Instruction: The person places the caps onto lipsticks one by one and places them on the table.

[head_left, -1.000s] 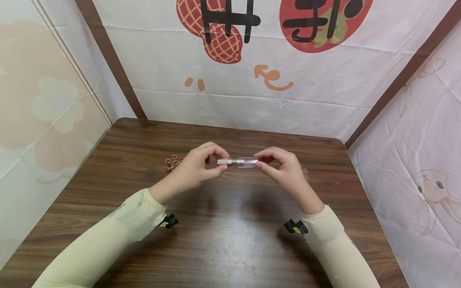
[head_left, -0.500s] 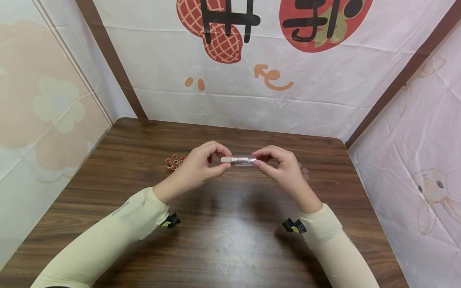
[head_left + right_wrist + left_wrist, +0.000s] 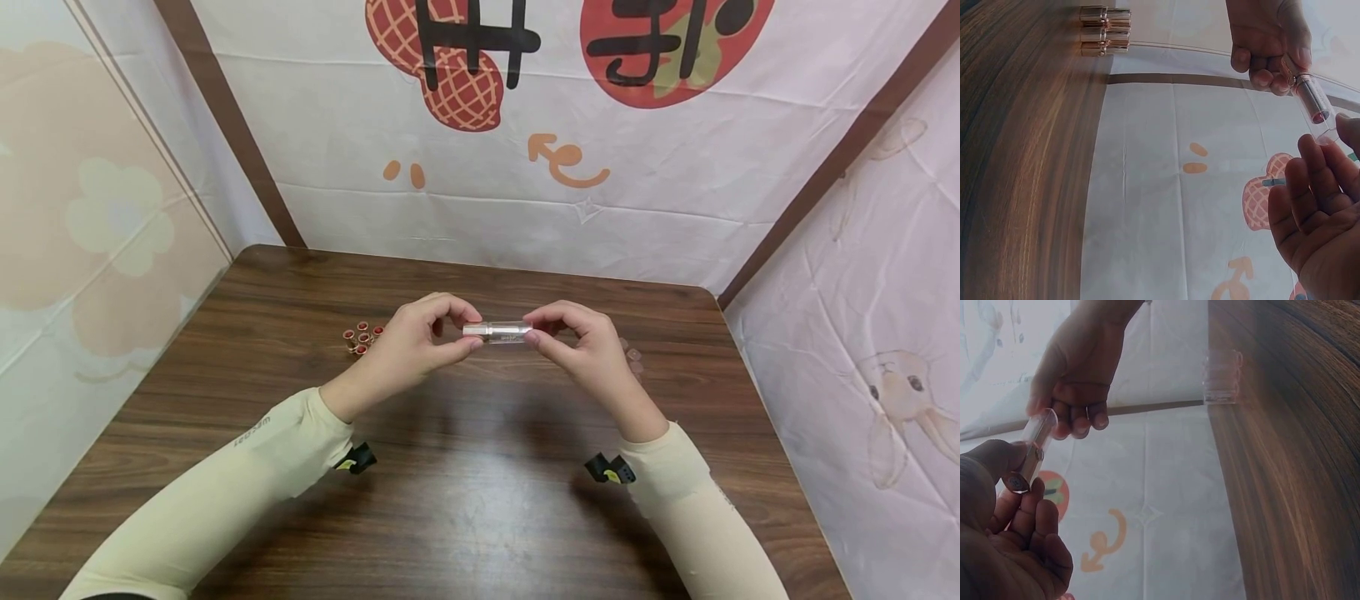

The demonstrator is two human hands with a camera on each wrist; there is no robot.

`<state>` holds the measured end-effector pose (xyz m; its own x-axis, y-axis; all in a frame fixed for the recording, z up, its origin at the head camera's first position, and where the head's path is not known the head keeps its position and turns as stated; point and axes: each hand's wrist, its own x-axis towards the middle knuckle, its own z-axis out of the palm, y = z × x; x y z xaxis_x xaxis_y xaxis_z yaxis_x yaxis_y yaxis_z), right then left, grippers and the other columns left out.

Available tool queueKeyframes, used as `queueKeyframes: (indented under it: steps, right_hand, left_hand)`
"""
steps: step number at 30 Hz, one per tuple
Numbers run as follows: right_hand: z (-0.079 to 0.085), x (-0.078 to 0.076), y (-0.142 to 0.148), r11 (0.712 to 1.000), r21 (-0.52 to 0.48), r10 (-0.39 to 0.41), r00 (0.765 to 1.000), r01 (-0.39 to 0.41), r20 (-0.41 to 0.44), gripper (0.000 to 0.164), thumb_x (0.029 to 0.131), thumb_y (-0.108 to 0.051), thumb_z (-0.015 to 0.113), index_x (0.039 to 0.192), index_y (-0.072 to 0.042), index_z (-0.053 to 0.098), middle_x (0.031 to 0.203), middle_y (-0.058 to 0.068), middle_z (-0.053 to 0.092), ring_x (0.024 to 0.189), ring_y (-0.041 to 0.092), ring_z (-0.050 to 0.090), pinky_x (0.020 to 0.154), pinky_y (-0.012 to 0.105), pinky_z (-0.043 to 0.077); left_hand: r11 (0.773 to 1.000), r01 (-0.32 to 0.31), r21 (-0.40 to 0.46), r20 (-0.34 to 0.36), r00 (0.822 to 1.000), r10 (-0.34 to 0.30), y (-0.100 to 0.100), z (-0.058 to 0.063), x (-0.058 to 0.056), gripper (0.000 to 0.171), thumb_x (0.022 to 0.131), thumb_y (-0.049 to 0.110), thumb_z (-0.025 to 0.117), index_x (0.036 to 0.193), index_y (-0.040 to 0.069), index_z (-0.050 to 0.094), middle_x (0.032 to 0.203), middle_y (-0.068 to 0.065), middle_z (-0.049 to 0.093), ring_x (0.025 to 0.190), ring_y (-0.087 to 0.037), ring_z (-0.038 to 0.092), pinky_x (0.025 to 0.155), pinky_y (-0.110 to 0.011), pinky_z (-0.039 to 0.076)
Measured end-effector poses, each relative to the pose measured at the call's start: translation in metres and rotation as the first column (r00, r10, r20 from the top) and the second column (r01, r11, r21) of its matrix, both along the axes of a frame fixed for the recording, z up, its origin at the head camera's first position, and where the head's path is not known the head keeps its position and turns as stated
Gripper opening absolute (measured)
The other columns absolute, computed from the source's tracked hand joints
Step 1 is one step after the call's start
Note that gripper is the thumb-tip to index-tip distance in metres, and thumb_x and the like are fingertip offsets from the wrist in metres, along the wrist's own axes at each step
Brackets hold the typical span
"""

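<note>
My left hand [image 3: 420,337] pinches the gold base of a lipstick [image 3: 475,331] between thumb and fingers, above the table. From the other side my right hand [image 3: 573,337] pinches the closed end of a clear cap [image 3: 513,332]. The cap surrounds the lipstick's inner tube and reaches the base. In the right wrist view the red lipstick tip [image 3: 1319,117] shows through the clear cap [image 3: 1327,132]. The left wrist view shows the base end of the lipstick [image 3: 1019,481] between left thumb and fingers.
Several gold lipsticks [image 3: 363,338] with red tips stand on the table left of the left hand. Several clear caps [image 3: 635,360] stand by the right hand, partly hidden by it. The wooden table [image 3: 480,500] ends at a printed cloth wall [image 3: 480,225].
The lipstick and the clear cap have come together: the base moved right, and the cap slid left over the inner tube up to the base. Both hands are closer together.
</note>
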<state>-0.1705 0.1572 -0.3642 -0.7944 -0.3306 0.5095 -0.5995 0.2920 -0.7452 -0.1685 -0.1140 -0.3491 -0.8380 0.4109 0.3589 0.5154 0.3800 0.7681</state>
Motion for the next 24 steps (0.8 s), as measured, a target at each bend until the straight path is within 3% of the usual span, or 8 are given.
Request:
queueKeyframes:
  steps: [11,19,24]
  right_hand:
    - [0.0,-0.002,-0.005,0.999,-0.044,0.003,1.0,-0.002,0.005,0.016,0.091,-0.012,0.079,0.107,-0.013,0.076,0.098,-0.002,0.072,0.083,0.015,0.066,0.072,0.023,0.055]
    - [-0.002,-0.002,-0.009,0.999,-0.054,0.001,1.0,-0.002,-0.012,0.017,0.091,-0.01,0.079,0.107,-0.012,0.075,0.098,0.0,0.071,0.082,0.015,0.065,0.073,0.023,0.055]
    - [0.001,-0.001,-0.011,0.997,-0.077,0.01,1.0,-0.011,-0.019,0.024,0.087,-0.007,0.081,0.11,-0.01,0.074,0.099,0.003,0.071,0.083,0.017,0.064,0.075,0.025,0.055]
  left_hand:
    - [0.999,-0.019,0.033,-0.001,1.0,0.019,0.001,-0.001,0.0,0.019,0.088,0.02,0.083,0.103,0.023,0.072,0.102,0.009,0.068,0.081,-0.019,0.057,0.067,-0.027,0.042]
    - [0.999,-0.032,0.042,0.012,0.999,0.031,0.001,-0.004,-0.001,0.021,0.089,0.02,0.082,0.107,0.013,0.073,0.106,0.0,0.07,0.084,-0.025,0.059,0.068,-0.027,0.041]
    - [0.997,-0.057,0.047,-0.014,0.998,0.058,0.001,-0.006,-0.001,0.02,0.089,0.02,0.082,0.107,0.018,0.072,0.103,0.007,0.07,0.087,-0.021,0.059,0.071,-0.029,0.042]
